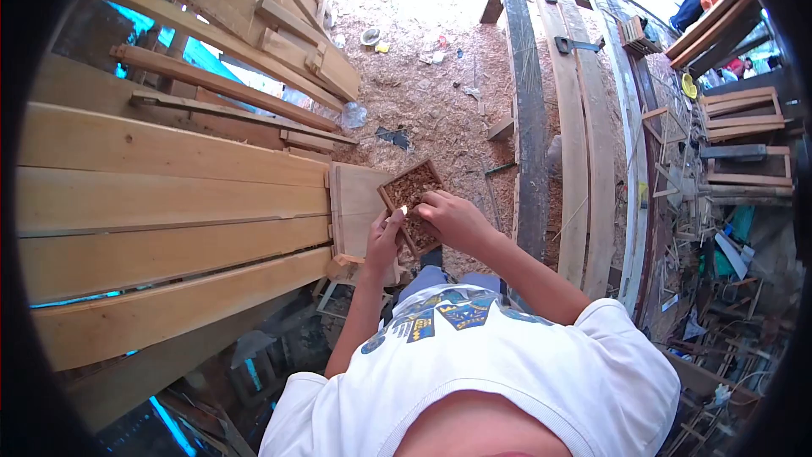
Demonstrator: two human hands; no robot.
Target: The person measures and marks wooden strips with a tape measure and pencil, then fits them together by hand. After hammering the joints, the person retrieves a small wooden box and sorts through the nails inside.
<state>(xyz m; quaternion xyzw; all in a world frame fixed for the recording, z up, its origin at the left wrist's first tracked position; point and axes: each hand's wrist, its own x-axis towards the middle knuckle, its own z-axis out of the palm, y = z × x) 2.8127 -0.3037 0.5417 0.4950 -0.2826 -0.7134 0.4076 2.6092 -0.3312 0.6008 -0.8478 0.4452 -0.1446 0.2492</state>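
Observation:
A small rectangular wooden frame (390, 198) is held tilted in front of my body, and the shavings-covered ground shows through its opening. My left hand (385, 239) grips the frame's left side, with the thumb near a bright spot at the fingertips. On the other side, my right hand (450, 217) reaches over the frame's opening with its fingers bent together near the left fingertips. Whatever those right fingers pinch is too small to make out. A pale board (359, 195) lies just left of the frame.
Long planks (169, 195) extend to the left, with stacked wooden panels (245, 0) above them. A dark beam (531, 118) and boards (584, 144) stand to the right. Wood shavings (423, 93) cover the ground ahead. A person (698, 7) is partly visible at top right.

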